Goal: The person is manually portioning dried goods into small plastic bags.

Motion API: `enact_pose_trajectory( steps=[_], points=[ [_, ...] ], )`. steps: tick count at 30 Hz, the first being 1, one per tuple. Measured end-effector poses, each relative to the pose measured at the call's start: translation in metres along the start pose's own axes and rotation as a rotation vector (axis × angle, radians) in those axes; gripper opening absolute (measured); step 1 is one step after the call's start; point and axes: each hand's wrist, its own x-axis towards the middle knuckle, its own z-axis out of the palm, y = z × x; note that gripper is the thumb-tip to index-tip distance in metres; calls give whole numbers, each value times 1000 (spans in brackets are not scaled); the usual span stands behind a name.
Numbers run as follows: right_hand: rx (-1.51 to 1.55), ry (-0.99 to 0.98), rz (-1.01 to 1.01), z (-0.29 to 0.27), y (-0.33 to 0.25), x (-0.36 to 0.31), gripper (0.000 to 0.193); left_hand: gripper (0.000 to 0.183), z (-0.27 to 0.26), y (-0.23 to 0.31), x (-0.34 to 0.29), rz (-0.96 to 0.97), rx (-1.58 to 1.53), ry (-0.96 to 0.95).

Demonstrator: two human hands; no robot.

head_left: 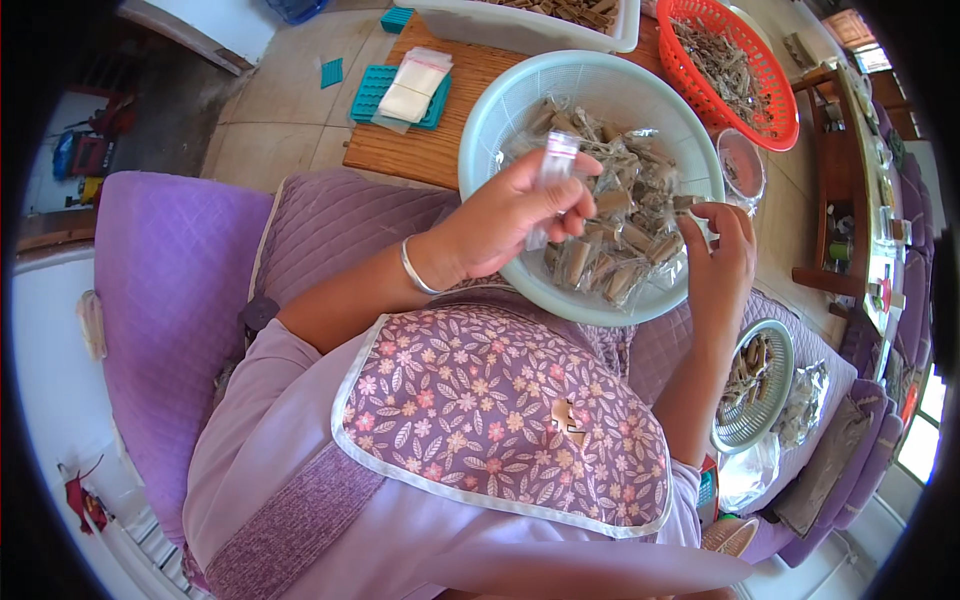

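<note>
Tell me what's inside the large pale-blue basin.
Inside the basin lies a heap of brown pieces, many in clear plastic. The heap covers the bottom beneath it, and the left hand, holding a clear bag, hides some of the contents.

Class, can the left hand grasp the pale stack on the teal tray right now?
Probably not yet: the left hand holds a clear bag, though nothing seems to cover the pale stack on the teal tray.

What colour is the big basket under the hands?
Pale blue-green: the big basket shows best in the head view.
</note>
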Motion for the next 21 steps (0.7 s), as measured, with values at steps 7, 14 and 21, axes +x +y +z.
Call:
enact_pose_trajectory(
  steps=[7,14,21],
  points=[
    [667,-145,194,29,-42,-14,21,45,22,-17,9,20,154,-54],
    [1146,-252,267,44,-25,-19,9,42,22,-25,9,35,307,19],
    [1142,-141,342,33,-24,-17,9,25,16,-18,14,179,249,255]
  ],
)
